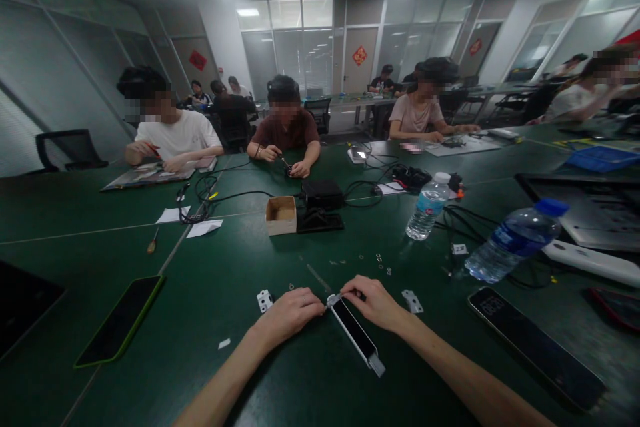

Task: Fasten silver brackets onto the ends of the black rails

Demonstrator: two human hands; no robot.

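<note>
A long narrow device point(353, 330) with a black face and white edges lies slanted on the green table, a grey tab point(377, 365) at its near end. My left hand point(295, 312) rests at the left of its far end, fingers pressed together; what they hold, if anything, is hidden. On the other side my right hand point(367, 297) pinches at the same end, on something too small to name. A white bracket point(265, 301) lies beside my left hand, and another bracket point(413, 301) is to the right of my right hand. Small rings point(380, 261) lie beyond.
An open small box point(281, 215) stands ahead near a black box point(323, 194). Two water bottles point(429, 207) stand or lean at the right. A phone point(535, 347) lies front right, a green-edged phone point(120, 320) left, a screwdriver point(153, 241) beyond. People sit across the table point(240, 213).
</note>
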